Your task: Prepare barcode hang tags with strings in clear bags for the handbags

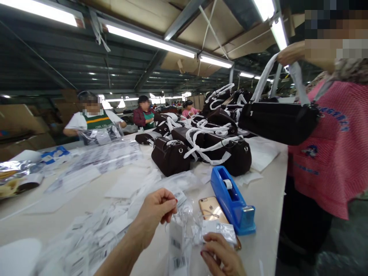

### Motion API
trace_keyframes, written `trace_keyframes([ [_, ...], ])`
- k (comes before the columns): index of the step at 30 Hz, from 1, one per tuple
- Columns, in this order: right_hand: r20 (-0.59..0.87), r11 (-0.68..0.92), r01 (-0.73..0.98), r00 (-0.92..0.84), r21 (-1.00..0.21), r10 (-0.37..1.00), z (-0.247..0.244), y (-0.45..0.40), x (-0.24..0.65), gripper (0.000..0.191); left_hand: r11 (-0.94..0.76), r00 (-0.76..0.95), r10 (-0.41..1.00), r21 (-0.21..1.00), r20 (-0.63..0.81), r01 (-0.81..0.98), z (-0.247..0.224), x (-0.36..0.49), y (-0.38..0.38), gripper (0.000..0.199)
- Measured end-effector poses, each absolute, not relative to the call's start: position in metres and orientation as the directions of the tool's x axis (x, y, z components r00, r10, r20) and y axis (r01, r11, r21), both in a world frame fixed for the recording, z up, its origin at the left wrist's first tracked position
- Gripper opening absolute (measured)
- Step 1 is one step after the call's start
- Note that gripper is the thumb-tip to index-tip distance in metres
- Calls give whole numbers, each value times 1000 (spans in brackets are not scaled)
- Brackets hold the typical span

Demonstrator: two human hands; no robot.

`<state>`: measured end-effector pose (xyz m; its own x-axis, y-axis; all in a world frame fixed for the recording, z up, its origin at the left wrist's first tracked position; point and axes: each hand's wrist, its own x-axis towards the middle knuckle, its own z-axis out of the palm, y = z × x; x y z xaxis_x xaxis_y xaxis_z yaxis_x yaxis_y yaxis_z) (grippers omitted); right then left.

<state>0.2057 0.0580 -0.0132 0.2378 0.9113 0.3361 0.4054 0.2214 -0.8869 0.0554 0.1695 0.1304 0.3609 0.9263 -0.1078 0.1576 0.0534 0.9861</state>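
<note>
My left hand (156,209) is closed in a pinch above the table, with a small white barcode tag (179,196) at its fingertips. Below it, a strip of white barcode labels (176,243) in clear plastic reaches toward the table's near edge. My right hand (220,255) has its fingers loosely bent and apart, with nothing visible in them. Just beyond its fingertips is a small clear plastic packet (220,230), partly covering a gold phone (212,208). A blue tape dispenser (232,203) stands beside the phone.
Many loose barcode tags (103,226) spread on the left. Dark handbags (171,155) with white-wrapped handles pile up ahead. At right, a person in pink (327,153) lifts another bag (278,120). Co-workers stand across the table (267,203); one handles a clear plastic bag (102,134).
</note>
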Motion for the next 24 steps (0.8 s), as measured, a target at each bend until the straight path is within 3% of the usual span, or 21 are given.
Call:
trace_keyframes([
  [3,291,178,469,181,-865,939,-8,63,214,15,50,364,926,990,-95,133,135,53,168,12],
  [6,313,156,487,261,-860,913,-9,67,215,16,44,364,927,992,-86,121,140,50,168,12],
  [11,224,89,360,353,-929,908,-7,70,214,15,36,357,931,992,-76,119,146,45,167,10],
  [16,222,200,96,416,-975,882,5,67,210,18,35,364,929,996,-63,85,153,43,163,11],
  [24,180,211,-425,112,-880,977,69,78,195,8,30,404,914,1000,-28,2,167,41,152,11],
])
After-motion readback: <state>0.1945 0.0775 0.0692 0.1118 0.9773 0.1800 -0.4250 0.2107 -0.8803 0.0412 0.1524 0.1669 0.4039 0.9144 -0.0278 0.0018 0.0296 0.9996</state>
